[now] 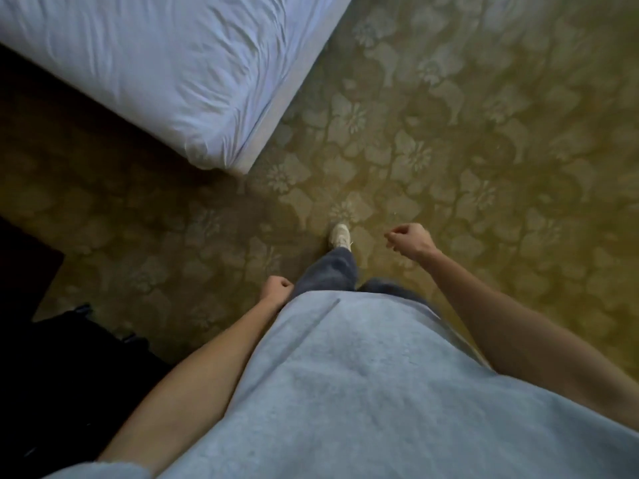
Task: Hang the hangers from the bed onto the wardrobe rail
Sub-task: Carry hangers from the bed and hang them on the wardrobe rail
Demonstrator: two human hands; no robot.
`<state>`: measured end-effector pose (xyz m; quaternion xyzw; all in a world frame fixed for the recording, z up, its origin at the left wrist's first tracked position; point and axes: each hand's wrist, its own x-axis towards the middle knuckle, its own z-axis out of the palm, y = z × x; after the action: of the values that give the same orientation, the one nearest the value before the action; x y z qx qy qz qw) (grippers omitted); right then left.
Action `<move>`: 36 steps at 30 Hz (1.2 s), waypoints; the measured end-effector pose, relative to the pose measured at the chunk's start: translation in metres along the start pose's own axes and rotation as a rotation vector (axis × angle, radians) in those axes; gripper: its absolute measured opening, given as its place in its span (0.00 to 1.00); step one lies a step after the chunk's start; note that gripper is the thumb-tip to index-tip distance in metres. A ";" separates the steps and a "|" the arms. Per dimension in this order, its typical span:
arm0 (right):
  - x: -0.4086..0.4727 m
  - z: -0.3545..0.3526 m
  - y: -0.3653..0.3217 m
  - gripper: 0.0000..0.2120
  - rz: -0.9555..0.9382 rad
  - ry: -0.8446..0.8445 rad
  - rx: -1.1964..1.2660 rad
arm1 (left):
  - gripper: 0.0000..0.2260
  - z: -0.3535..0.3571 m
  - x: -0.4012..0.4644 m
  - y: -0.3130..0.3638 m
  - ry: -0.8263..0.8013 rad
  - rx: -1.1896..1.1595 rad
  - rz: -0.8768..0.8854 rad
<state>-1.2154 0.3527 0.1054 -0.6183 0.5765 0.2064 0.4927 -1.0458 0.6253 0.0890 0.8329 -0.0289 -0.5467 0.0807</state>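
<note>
The bed (166, 70), covered in a wrinkled white sheet, fills the upper left, and its corner points down toward the middle of the view. No hanger and no wardrobe rail show in this view. My left hand (276, 286) hangs by my hip with loosely curled fingers and holds nothing. Out in front of me on the right, my right hand (409, 240) is also loosely curled and holds nothing. Both hands are well below the bed's corner and apart from it.
A yellow-green carpet (466, 133) with a floral pattern covers the floor to the right and ahead. Dark furniture (27, 257) and a black bag-like object (76, 347) stand at the left. My foot in a white shoe (340, 235) steps forward.
</note>
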 end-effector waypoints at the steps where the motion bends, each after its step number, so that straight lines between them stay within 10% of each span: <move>1: 0.010 -0.017 -0.003 0.11 0.032 0.011 0.006 | 0.10 -0.012 0.012 0.030 0.009 -0.011 0.020; 16: 0.182 -0.217 -0.070 0.09 0.466 0.048 0.226 | 0.08 -0.163 0.153 0.492 -0.071 0.135 0.360; 36: 0.500 -0.486 -0.613 0.09 -0.143 -0.071 -0.012 | 0.16 -0.375 0.282 0.735 0.049 -0.032 -0.087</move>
<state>-0.6809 -0.4058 0.1296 -0.6532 0.5117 0.1960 0.5226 -0.5604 -0.0985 0.1015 0.8450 0.0179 -0.5297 0.0707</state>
